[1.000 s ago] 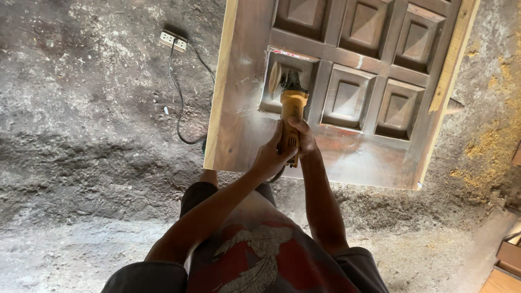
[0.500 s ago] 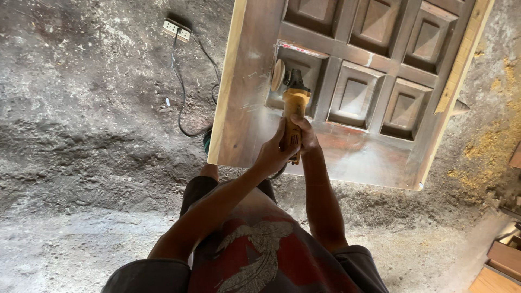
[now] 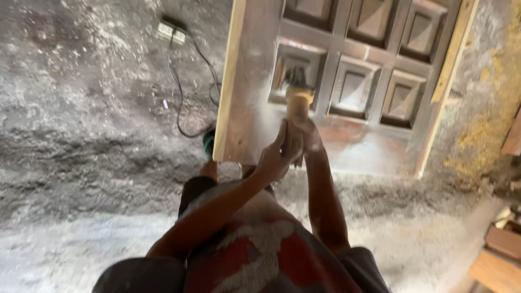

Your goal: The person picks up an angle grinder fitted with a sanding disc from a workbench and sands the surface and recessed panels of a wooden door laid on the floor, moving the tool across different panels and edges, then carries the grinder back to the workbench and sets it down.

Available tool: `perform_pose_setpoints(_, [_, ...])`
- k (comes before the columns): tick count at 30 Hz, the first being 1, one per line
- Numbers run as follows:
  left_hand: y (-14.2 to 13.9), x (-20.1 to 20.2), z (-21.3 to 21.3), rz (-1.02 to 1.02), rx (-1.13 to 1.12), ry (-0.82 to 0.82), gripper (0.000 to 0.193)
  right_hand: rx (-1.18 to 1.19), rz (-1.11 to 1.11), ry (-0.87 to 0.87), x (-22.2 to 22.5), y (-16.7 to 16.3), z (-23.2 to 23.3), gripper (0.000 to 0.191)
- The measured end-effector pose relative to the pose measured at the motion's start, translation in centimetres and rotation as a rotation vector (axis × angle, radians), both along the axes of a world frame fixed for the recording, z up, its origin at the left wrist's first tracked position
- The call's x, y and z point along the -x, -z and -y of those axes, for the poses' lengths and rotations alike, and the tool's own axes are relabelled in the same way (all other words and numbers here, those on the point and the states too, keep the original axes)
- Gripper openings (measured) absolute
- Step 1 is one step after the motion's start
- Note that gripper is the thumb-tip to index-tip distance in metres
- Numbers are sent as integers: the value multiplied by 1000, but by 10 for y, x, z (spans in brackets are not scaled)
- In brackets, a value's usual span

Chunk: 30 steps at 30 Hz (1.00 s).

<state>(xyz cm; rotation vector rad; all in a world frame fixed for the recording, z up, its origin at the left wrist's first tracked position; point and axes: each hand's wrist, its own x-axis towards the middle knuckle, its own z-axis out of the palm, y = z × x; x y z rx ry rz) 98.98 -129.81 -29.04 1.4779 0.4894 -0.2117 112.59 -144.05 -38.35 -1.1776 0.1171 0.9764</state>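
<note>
A brown wooden door with raised square panels lies flat on the ground, pale bare strips along its long edges. A yellow angle grinder rests on a panel near the door's left side, its disc end blurred. My left hand and my right hand are both wrapped around the grinder's rear body, side by side. My forearms reach forward over my red and white shirt.
Rough grey dusty floor surrounds the door. A black cable runs from a white power strip at the upper left toward the door's edge. Wood pieces lie at the lower right. Yellowish sawdust lies along the right.
The view has shifted, so the door and grinder sit further right in the frame. The grinder has slid slightly along the same panel; both hands keep their grip.
</note>
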Motion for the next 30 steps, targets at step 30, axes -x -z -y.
perform_pose_setpoints(30, [60,-34,26,19,37,-12,123,-209,-300,41,-6,2,-11,42])
